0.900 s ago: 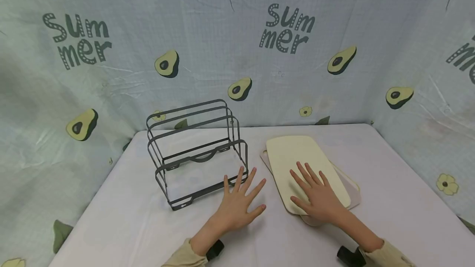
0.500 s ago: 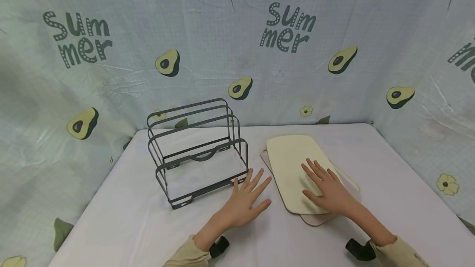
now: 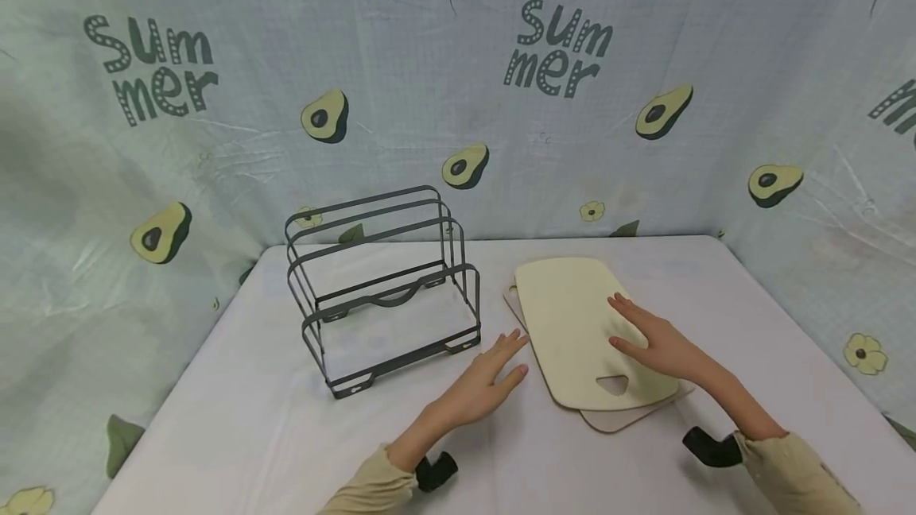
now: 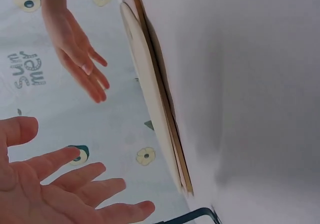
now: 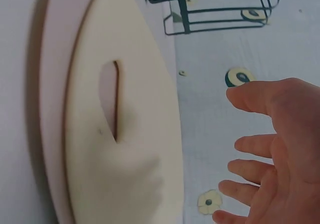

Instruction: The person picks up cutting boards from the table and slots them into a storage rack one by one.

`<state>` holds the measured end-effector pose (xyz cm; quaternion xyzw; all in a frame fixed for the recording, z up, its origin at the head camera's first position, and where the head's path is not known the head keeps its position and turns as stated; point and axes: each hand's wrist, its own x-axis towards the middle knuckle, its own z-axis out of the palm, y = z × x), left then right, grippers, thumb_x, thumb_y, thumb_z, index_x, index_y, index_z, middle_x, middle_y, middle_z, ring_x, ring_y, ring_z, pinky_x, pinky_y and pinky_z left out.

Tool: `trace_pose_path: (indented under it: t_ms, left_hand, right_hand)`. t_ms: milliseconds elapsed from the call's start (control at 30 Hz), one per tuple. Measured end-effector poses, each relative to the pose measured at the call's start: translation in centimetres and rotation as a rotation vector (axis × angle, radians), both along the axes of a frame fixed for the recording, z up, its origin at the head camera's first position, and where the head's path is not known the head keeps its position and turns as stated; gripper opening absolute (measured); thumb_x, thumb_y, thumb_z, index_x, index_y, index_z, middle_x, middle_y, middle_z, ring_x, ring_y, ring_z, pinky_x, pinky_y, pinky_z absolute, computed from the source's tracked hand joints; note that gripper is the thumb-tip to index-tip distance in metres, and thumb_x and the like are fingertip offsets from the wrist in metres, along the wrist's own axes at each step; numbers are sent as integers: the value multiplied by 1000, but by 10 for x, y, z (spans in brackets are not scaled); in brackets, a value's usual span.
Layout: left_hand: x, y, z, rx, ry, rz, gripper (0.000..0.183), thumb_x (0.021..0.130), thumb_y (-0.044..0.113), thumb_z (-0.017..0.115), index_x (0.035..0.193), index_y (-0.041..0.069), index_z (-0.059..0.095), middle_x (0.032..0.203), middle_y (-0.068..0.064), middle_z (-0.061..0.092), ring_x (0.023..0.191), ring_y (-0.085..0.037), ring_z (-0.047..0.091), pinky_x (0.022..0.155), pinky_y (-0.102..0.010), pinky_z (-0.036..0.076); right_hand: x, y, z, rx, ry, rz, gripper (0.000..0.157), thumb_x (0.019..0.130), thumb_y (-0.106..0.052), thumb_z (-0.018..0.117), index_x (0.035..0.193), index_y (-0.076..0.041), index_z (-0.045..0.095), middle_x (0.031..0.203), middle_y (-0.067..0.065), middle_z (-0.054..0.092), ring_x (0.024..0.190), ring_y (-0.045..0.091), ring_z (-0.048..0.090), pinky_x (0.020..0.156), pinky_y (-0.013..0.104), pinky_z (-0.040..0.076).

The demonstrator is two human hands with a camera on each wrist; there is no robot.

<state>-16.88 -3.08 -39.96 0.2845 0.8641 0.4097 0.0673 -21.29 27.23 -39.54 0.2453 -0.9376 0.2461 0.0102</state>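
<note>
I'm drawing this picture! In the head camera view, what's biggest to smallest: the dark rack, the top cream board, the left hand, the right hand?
1. Dark rack, by its whole outline
2. Top cream board, partly behind the right hand
3. Left hand and right hand: they look about alike, so neither wins

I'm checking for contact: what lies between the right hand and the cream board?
Just air: the right wrist view shows a bare gap between the right hand and the cream board, with patterned cloth behind.
</note>
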Motion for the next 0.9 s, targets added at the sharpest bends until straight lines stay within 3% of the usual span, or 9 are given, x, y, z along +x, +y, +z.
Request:
trace_pose_path:
  t_ms: [133,333,433,733,900]
  left_hand:
    - [-2,4,1,93,-56,10,45,95,27,37,136,8,35,143,-12,33,132,-28,29,106,-46,25]
    - [-3,11,-1,233,-148,81,39,94,21,40,128,4,45,134,-15,45,120,-37,45,96,-49,38]
    - [-3,14,-2,285,-189,100,36,93,18,41,124,1,48,129,-19,49,115,-36,49,92,-45,42]
    - [-1,17,-6,463,-474,170,37,93,17,39,121,-7,45,123,-27,49,105,-40,55,80,-44,49]
    - [-1,19,-10,519,-555,243,36,92,16,40,118,-8,46,120,-26,51,101,-38,58,76,-40,51]
  right_hand:
    - [-7,8,7,-12,-52,-15,62,90,-30,51,138,1,26,141,28,25,125,48,27,93,59,31]
    - [-25,15,16,-34,-144,-54,61,91,-33,47,137,1,28,139,29,28,122,48,32,91,59,34]
    - [-39,19,18,-66,-230,-57,63,92,-35,45,138,2,25,140,30,25,125,47,27,93,60,31]
    - [-79,35,24,-242,-464,-38,63,95,-32,38,140,4,14,143,30,16,129,45,20,99,57,28]
    - [-96,41,24,-289,-521,-55,63,95,-33,36,141,4,12,143,31,14,130,45,20,101,56,27]
